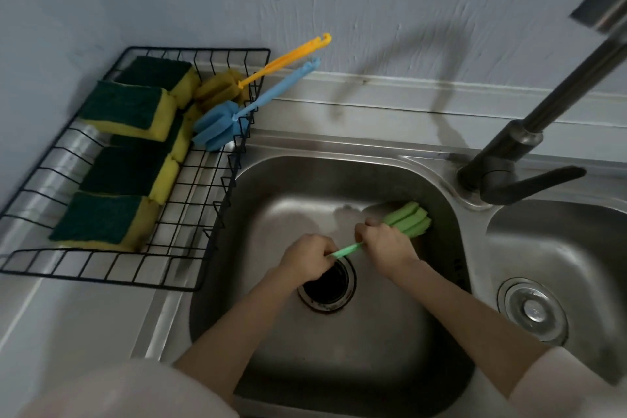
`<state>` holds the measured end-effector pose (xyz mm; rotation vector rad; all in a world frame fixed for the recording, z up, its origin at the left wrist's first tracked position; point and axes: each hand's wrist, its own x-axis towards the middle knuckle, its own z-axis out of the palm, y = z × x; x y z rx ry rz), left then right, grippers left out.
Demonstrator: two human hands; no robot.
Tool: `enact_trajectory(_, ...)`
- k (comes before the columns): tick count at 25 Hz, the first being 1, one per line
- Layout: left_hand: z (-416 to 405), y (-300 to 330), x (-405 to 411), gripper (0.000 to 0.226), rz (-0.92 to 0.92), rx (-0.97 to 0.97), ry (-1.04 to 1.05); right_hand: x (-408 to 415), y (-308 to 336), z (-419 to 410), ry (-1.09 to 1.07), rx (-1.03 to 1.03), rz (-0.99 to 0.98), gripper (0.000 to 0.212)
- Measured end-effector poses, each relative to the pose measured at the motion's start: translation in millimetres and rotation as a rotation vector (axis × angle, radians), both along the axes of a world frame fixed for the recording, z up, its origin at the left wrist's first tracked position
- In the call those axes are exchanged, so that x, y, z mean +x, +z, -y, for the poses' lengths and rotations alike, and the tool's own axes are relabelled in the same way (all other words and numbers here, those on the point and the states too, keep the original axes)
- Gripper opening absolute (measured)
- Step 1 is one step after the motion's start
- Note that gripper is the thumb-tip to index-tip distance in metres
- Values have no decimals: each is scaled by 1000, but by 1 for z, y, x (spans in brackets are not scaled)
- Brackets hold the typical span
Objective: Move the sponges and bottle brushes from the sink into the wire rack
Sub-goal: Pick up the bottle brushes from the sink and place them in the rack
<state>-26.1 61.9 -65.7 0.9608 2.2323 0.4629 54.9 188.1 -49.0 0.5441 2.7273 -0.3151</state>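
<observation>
A green bottle brush (pixel 410 220) lies low in the steel sink (pixel 383 326), its foam head toward the far right corner. My left hand (pixel 308 258) grips the end of its handle above the drain. My right hand (pixel 385 243) grips the handle just behind the foam head. The black wire rack (pixel 217 200) stands on the counter left of the sink. It holds several green-and-yellow sponges (pixel 127 108), a blue bottle brush (pixel 222 124) and a yellow bottle brush (pixel 220 86), whose handles stick out over the rack's right rim.
A dark faucet (pixel 509 159) rises at the sink's back right, its spout reaching overhead to the upper right. A second basin (pixel 559 248) with a closed strainer lies to the right. The open drain (pixel 327 282) is under my left hand. The wall stands close behind.
</observation>
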Motion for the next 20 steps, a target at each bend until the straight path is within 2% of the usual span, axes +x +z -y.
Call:
enact_trajectory(3, 3, 33, -10, 21, -94, 70, 35, 1, 19, 0, -98, -81, -83, 17)
enact_trajectory(6, 9, 83, -21, 19, -172, 237, 34, 3, 47, -3, -229, -249, -206, 13)
enact_trajectory(13, 23, 183, -31, 26, -73, 685, 126, -10, 146, 0, -222, -475, -545, 10)
enact_trajectory(15, 27, 196, -32, 33, -73, 696, 122, -19, 172, 9, -243, -596, -647, 16)
enact_trajectory(18, 36, 202, -33, 49, -57, 685, 157, -36, 205, 24, -275, -756, -807, 10)
enact_trajectory(20, 44, 203, -36, 56, -72, 732, 198, -46, 221, 35, -283, -864, -906, 18)
